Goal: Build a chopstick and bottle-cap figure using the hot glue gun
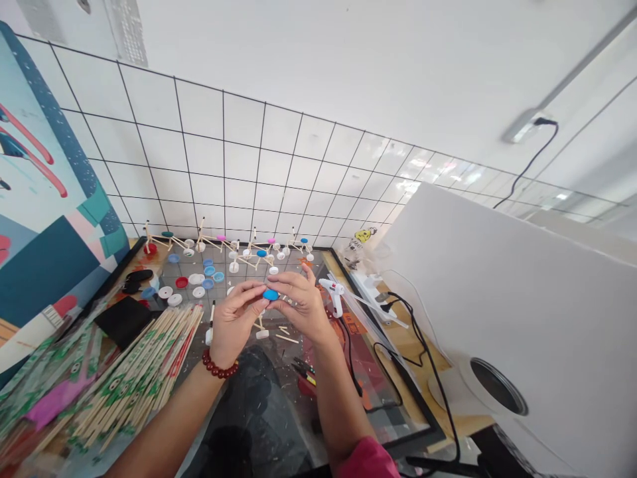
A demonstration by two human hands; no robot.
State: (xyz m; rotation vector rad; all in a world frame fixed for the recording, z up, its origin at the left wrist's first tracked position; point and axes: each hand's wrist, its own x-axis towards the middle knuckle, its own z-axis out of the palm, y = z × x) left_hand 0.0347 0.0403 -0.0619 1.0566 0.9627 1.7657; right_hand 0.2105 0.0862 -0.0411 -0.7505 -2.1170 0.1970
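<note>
Over the middle of the table, a small blue oval piece (271,295) sits between the fingertips of both hands. My left hand (239,317), with a red bead bracelet (219,366) at the wrist, pinches it from the left. Closed on its right side is my right hand (299,304). Just below the hands are wooden stick pieces and a white bottle cap (262,334), partly hidden, seemingly part of a small stick model. Behind, a row of stick models (249,255) stands with bottle-cap wheels and blue, pink or green ovals.
Loose bottle caps (198,279) lie left of the hands, beside wrapped chopsticks (144,372) and a black box (123,320). To the right are a white glue gun (332,294), black cables (423,332) and a power strip (371,292). A wire grid (223,159) rises behind.
</note>
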